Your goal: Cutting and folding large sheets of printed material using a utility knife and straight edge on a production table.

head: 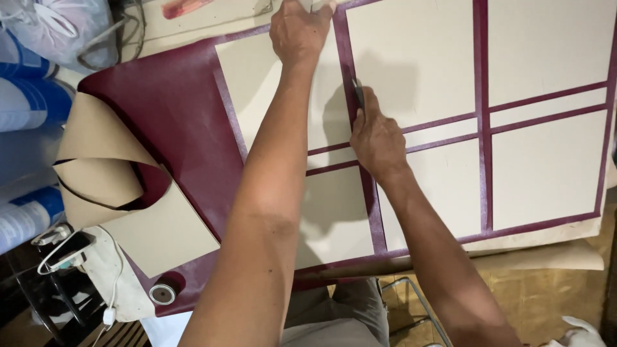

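Observation:
A maroon sheet lies over the table, with several pale cardboard panels laid on it in a grid, maroon strips showing between them. My left hand presses down at the far edge, on a panel beside the central maroon strip, fingers over a pale object there. My right hand grips a small dark knife, its tip on the maroon strip between two panels.
A curled piece of tan cardboard rests at the left edge of the maroon sheet. A small tape roll sits at the near-left corner. Blue-and-white rolls and cables lie left. Brown paper hangs off the near edge.

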